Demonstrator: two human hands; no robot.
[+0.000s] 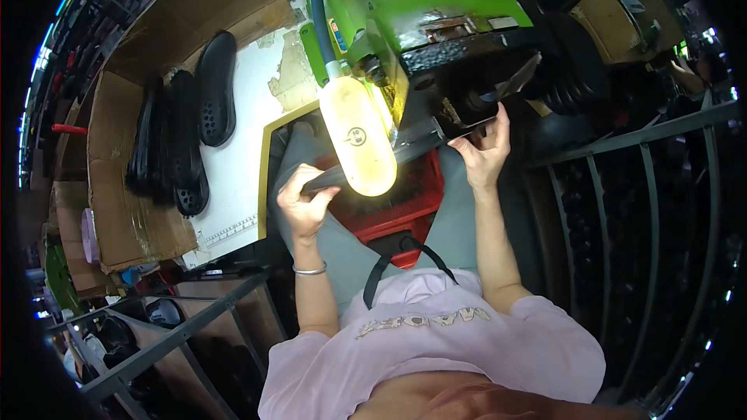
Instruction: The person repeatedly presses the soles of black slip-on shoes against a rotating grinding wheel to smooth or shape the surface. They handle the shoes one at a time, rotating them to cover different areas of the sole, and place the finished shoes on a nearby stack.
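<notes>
A long black shoe sole (415, 149), seen edge-on, spans the space between my hands below the green machine (467, 12). My left hand (303, 201) pinches its left end between thumb and fingers. At the other end, my right hand (484, 152) has its thumb and fingers closed around the sole's end beside the machine's dark working opening (467, 105). A lit yellow-white lamp (358, 136) on a grey-blue flexible neck hides the middle part of the sole.
To the left, several black soles (216, 89) lie in an open cardboard box (117, 210) by a white board (247, 132). More black soles (572, 62) are piled right of the machine. Metal rails (642, 136) flank me, and a red crate (397, 214) stands between my legs.
</notes>
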